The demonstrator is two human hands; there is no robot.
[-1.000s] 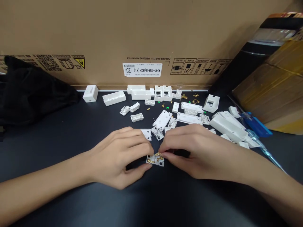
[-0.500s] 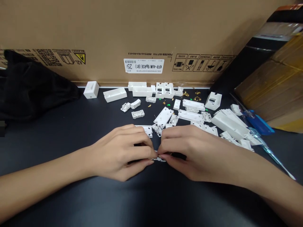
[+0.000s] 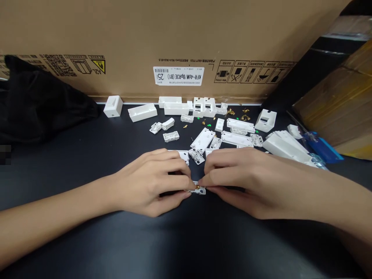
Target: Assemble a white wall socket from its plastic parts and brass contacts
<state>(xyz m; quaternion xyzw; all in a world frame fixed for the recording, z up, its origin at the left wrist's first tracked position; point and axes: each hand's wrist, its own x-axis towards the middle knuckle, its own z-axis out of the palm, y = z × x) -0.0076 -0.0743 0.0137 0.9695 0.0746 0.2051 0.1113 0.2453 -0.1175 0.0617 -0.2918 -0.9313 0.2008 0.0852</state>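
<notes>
Low over the black table, my left hand point(image 3: 158, 182) pinches the left end of a small white plastic socket piece point(image 3: 200, 190). A brass contact point(image 3: 197, 186) shows inside this piece. From the other side, my right hand point(image 3: 244, 182) has its thumb and index fingertips close together at the piece's right end. Whether those fingertips hold a small part is hidden. Just beyond my hands lie a white base plate point(image 3: 183, 156), partly covered by my left fingers, and a white slotted insert point(image 3: 197, 156).
White housings point(image 3: 142, 112) and cover plates point(image 3: 238, 138) are spread across the table's far side. Brass contacts point(image 3: 245, 117) and tiny green bits lie among them. A large cardboard box point(image 3: 130, 35) stands behind. Black cloth point(image 3: 37, 104) is at left, a blue item point(image 3: 322, 148) at right.
My right hand has drawn slightly right from the white piece, so more of it and its brass contact show. My left hand keeps its grip. The camera view has shifted a little.
</notes>
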